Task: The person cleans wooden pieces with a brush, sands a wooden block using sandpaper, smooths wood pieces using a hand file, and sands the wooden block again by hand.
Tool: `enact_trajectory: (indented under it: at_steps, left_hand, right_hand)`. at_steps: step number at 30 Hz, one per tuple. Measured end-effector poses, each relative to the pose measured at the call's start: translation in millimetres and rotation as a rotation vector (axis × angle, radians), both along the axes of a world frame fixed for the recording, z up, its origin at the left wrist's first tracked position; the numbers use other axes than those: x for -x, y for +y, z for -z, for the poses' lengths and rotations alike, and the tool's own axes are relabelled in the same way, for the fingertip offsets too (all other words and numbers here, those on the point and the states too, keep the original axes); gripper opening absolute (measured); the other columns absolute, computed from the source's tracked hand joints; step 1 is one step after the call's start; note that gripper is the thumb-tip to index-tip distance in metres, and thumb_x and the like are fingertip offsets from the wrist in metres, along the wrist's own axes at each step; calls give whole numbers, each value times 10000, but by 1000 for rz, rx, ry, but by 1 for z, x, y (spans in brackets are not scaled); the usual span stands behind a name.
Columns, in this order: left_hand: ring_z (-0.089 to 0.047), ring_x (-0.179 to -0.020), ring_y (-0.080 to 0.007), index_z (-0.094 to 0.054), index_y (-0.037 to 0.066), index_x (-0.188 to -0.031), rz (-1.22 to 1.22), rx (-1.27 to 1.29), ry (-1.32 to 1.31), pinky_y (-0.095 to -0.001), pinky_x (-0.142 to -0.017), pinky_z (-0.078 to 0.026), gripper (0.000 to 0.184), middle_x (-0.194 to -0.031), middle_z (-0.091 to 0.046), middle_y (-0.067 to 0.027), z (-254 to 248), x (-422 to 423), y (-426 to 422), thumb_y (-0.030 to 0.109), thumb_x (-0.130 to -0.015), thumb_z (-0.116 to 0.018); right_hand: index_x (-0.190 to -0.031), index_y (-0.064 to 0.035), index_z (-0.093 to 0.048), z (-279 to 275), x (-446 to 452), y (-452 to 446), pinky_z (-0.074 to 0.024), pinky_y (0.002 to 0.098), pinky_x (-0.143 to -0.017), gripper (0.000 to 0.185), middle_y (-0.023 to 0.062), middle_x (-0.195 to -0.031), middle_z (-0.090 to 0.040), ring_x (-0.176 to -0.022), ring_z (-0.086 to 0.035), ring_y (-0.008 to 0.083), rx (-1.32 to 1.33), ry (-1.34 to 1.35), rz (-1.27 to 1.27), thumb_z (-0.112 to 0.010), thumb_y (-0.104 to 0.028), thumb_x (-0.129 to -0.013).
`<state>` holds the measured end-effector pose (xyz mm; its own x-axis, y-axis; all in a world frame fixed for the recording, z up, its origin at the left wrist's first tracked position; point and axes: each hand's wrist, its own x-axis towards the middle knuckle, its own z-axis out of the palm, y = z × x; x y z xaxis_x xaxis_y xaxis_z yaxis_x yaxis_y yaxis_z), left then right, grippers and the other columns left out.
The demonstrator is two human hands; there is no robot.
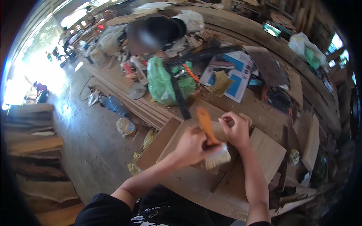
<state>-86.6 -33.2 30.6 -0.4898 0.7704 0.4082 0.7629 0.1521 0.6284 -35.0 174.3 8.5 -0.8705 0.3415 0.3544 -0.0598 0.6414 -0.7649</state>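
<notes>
My left hand (192, 146) is closed around a paintbrush (206, 126). Its orange handle points up and away, and its pale bristles hang toward me over the wooden pieces. Just right of the handle, my right hand (236, 130) is raised with fingers curled and thumb and fingertips drawn together; anything between them is too small to make out. Beneath both hands lie flat wooden panels, among them a brown board (160, 145) at the left and a lighter board (268, 153) at the right.
A green plastic bag (160, 81), a dark metal bar (176, 84) and a blue-and-white printed sheet (239, 88) lie on the cluttered bench beyond. Stacked planks (37, 145) stand at left. A plastic bottle (113, 105) lies on the floor (85, 147).
</notes>
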Motion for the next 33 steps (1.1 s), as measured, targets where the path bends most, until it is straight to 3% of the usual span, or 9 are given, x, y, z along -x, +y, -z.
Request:
enact_trajectory:
  at_steps: [1,3,9,13,14,16,22,26,33]
  left_hand:
    - [-631,-992,-347,-753,52,-1049,-13,79,-60,-470,-918,-458,413,-965,-680,-140,-2,10,1,420,-869,-798]
    - [-577,-1053,-376,-693,3,-1176,-147,248,124,-493,-944,-437,554,-1093,-642,-181,-13,15,3,480,-899,-747]
    - [-509,-1175,-390,-561,-78,-1336,-272,329,282,-516,-978,-418,723,-1299,-527,-206,-23,13,13,517,-943,-684]
    - [-545,-1187,-414,-495,-94,-1410,-246,-4,282,-506,-995,-434,728,-1294,-564,-240,-51,10,10,454,-964,-670]
    - [-558,-1255,-412,-494,-85,-1433,-152,-140,126,-505,-1048,-434,704,-1347,-575,-259,-67,9,7,420,-976,-674]
    - [-567,-1306,-365,-578,10,-1416,-89,-400,-98,-470,-1070,-433,698,-1376,-612,-224,-101,0,8,582,-1057,-400]
    - [-562,-1311,-369,-576,10,-1418,230,-1020,-416,-476,-1074,-427,698,-1381,-607,-229,-162,3,18,580,-1057,-395]
    - [-559,-1314,-372,-574,11,-1419,247,-1131,-427,-480,-1078,-424,698,-1385,-603,-232,-162,15,11,580,-1058,-392]
    - [-554,-1320,-377,-571,11,-1420,170,-1172,-344,-488,-1084,-417,698,-1391,-597,-237,-153,1,-17,578,-1058,-387]
  right_hand:
    - [-979,-34,-710,2,0,1,-583,383,-736,163,143,-859,-750,-811,-752,278,-4,-18,14,-743,-179,-912]
    - [-967,-37,-706,6,1,2,-580,403,-740,147,145,-859,-745,-809,-739,308,-7,-55,34,-732,-173,-917]
    - [-918,-40,-683,10,4,5,-554,448,-746,100,138,-848,-725,-811,-694,343,-198,76,9,-704,-138,-925]
    - [-906,-46,-681,6,3,4,-537,455,-807,76,131,-864,-725,-883,-675,354,-178,64,43,-707,-116,-917]
    - [-906,-47,-681,6,3,6,-530,458,-823,69,128,-864,-723,-903,-666,357,-223,138,47,-708,-110,-916]
    - [-918,-53,-684,5,5,8,-508,465,-867,38,123,-883,-714,-953,-637,361,-270,246,68,-701,-88,-916]
    - [-974,-31,-698,-29,10,20,-515,429,-853,91,143,-986,-713,-948,-645,345,-299,512,176,-655,-109,-959]
    - [-1101,-16,-711,-90,2,17,-539,382,-829,329,125,-1007,-728,-881,-685,242,-73,753,151,-512,-276,-1069]
    - [-1119,-16,-700,-110,-43,11,-520,389,-850,323,130,-1038,-708,-915,-662,250,218,772,14,-519,-278,-1064]
